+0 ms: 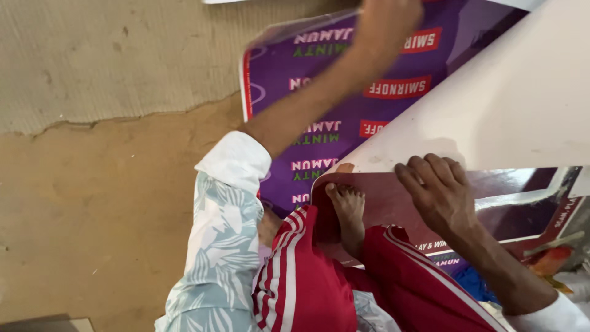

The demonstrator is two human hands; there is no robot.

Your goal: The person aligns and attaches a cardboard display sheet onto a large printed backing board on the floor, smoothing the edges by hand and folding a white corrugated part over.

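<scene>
On the floor (92, 203) we crouch over a stack of large glossy printed sheets. Our left hand (387, 21) reaches far forward to the top edge of the view, resting on the purple poster (332, 104); it is blurred and partly cut off, so we cannot tell how its fingers are set. Our right hand (439, 190) lies palm down, fingers (424, 169) slightly spread and pressed flat, right where the curled-over white sheet (510, 104) meets the dark maroon sheet (504, 203) beneath it. The white sheet is the blank underside of a poster, lifted and arching up toward the upper right corner. The purple poster lies flat on the floor, spread from the middle toward the top of the view, under the other sheets.

Our bare foot (350, 212) stands on the near edge of the maroon sheet, between our 2 arms. Red trousers with white stripes (307, 283) fill the lower middle, and a pale leaf-patterned sleeve (221, 246) covers the left arm to the elbow. A grey ribbed mat (110, 55) covers the floor at upper left, with a ragged edge.
</scene>
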